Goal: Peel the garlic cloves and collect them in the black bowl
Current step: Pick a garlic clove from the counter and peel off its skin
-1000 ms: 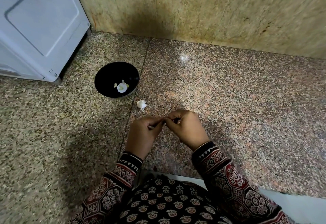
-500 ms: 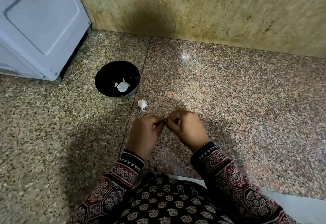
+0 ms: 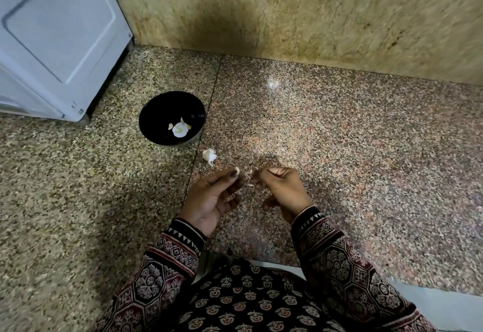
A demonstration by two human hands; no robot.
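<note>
My left hand (image 3: 213, 197) pinches a small pale garlic clove (image 3: 237, 169) between thumb and forefinger, palm turned up. Just to its right, my right hand (image 3: 281, 189) pinches a thin scrap of garlic skin (image 3: 252, 172) at its fingertips. The two hands are a little apart above the granite floor. The black bowl (image 3: 156, 112) stands on the floor to the upper left of my hands, with a white garlic piece (image 3: 180, 130) and small bits inside. A white clump of garlic skin (image 3: 210, 155) lies on the floor between bowl and hands.
A white appliance (image 3: 57, 38) stands at the upper left, close behind the bowl. A beige stone wall (image 3: 313, 10) runs along the back. Speckled granite floor (image 3: 352, 148) stretches to the right. My patterned sleeves and lap fill the bottom.
My hands were joined fingertip to fingertip on the clove; now they have parted, the left turned palm up with the clove, the right pulling away with skin.
</note>
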